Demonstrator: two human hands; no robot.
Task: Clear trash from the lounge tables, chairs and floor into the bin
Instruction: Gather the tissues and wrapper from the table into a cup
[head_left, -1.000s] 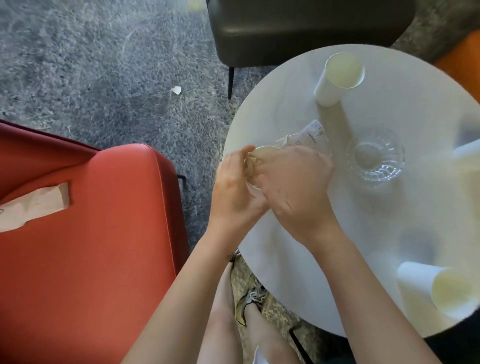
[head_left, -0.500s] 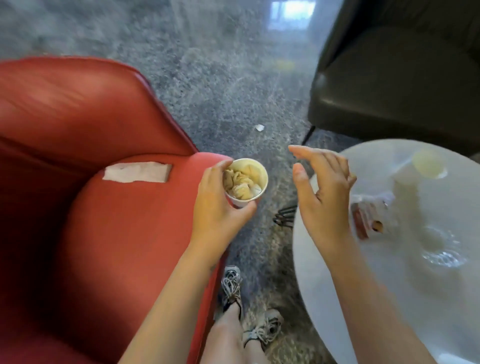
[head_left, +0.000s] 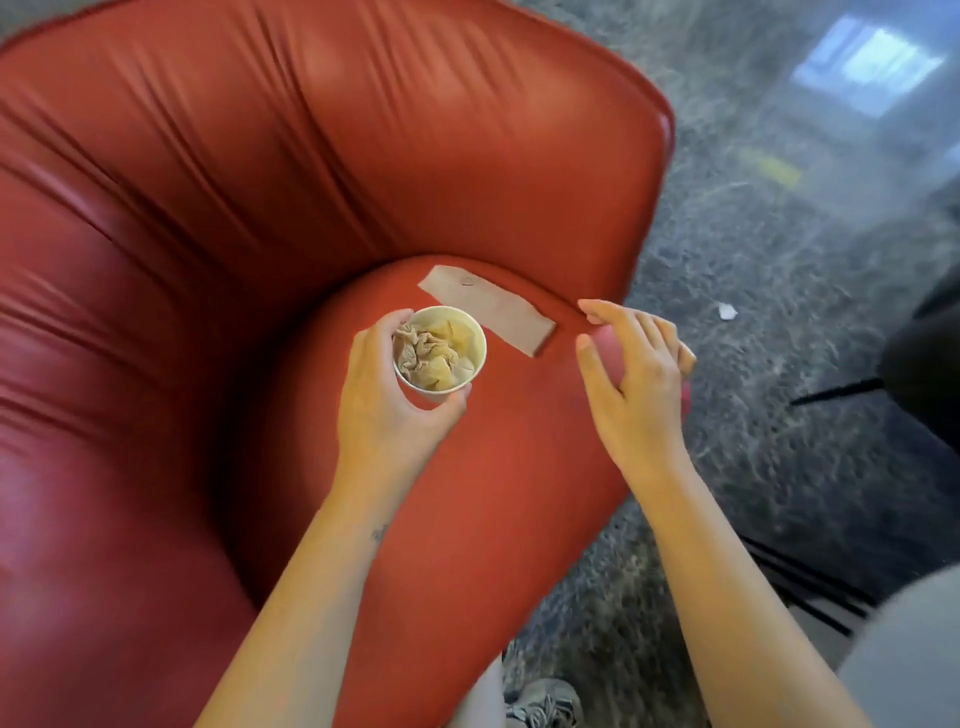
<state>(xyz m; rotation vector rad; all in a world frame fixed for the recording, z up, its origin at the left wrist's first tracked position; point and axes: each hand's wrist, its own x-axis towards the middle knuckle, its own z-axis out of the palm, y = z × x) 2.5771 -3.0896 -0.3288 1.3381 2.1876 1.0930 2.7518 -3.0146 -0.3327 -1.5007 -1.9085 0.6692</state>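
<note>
fingers of our left hand clamped a paper cup of crumpled napkin above the red armchair, while our right hand hovered, fingers apart, near a brown paper strip.

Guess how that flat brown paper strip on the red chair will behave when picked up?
The flat brown paper strip looks thin, so it is probably light and would droop. It lies flush on the smooth red leather chair, so it may slide when pushed and be hard to pinch.
</note>
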